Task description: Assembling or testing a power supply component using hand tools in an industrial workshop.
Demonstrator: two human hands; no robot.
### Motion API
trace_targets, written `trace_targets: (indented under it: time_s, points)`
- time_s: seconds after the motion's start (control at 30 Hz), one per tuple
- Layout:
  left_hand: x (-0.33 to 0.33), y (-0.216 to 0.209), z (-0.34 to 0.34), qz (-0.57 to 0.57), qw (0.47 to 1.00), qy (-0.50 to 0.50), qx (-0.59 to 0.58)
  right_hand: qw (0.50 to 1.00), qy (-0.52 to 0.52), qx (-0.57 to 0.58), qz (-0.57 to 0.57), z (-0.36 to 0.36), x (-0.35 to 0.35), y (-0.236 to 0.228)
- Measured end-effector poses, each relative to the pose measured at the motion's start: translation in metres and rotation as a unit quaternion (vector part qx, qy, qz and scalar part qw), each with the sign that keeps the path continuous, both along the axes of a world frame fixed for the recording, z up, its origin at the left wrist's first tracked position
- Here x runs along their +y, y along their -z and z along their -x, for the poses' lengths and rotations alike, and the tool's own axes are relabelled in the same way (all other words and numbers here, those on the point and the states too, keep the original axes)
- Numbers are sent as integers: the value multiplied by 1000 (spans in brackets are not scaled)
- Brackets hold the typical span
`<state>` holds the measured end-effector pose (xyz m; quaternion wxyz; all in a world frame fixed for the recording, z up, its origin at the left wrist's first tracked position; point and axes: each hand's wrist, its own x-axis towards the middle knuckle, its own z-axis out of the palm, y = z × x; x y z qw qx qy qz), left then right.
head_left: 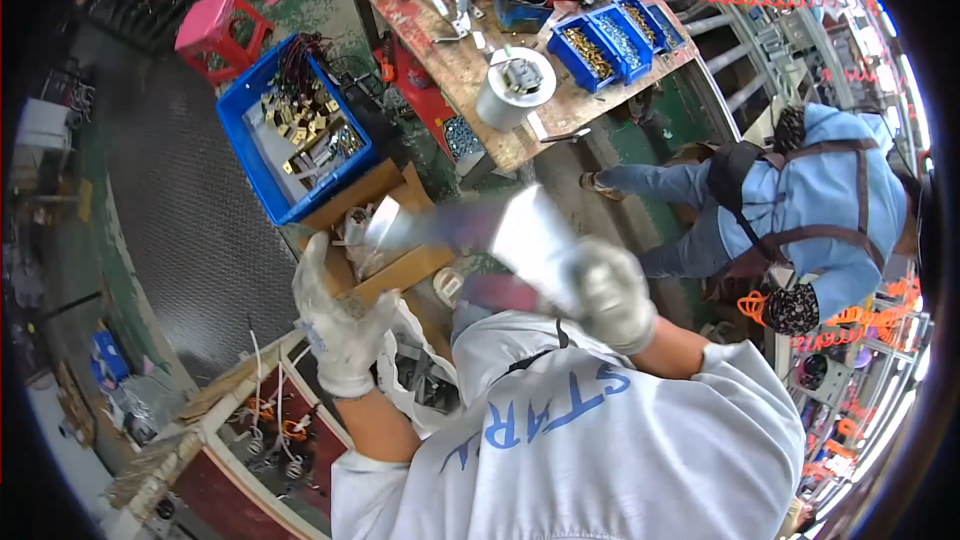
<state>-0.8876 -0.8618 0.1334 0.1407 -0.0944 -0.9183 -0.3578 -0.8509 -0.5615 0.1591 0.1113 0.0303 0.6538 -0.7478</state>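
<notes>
My right hand (608, 298), in a pale work glove, is closed around one end of a shiny flat metal piece (530, 235), smeared by motion, so its exact kind is unclear. The piece reaches leftward in front of me, and its far end comes close to my left hand (340, 325). That hand, gloved too, has thumb and fingers spread with nothing between them. Just beyond it stands an open cardboard box (415, 265) with plastic-wrapped items inside. Below, between my arms, a white sack (405, 325) holds dark metal parts.
A blue crate (250, 155) of brass-coloured parts lies ahead left, near a pink stool (215, 25). On the wooden workbench (440, 55) are a white bucket (492, 105) and blue bins (612, 75) of screws. At right, a person (820, 180) in light blue bends over.
</notes>
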Motion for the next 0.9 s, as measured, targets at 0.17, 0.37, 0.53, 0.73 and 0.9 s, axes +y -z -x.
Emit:
trace_targets:
  time_s: [0.17,0.37,0.53,0.73,0.9]
  points:
    - [133,-21,71,-207,961,152,-106,975,172,98,100,63,71,-24]
    - [213,3,119,-191,972,101,-91,978,196,14,71,146,87,-11]
    - [229,62,149,-351,916,-51,-189,990,139,-26,3,189,76,7]
    - [221,101,178,-315,930,16,-189,992,67,-26,-105,208,79,47]
    - [211,92,190,-462,848,19,-257,986,59,-72,-137,215,62,78]
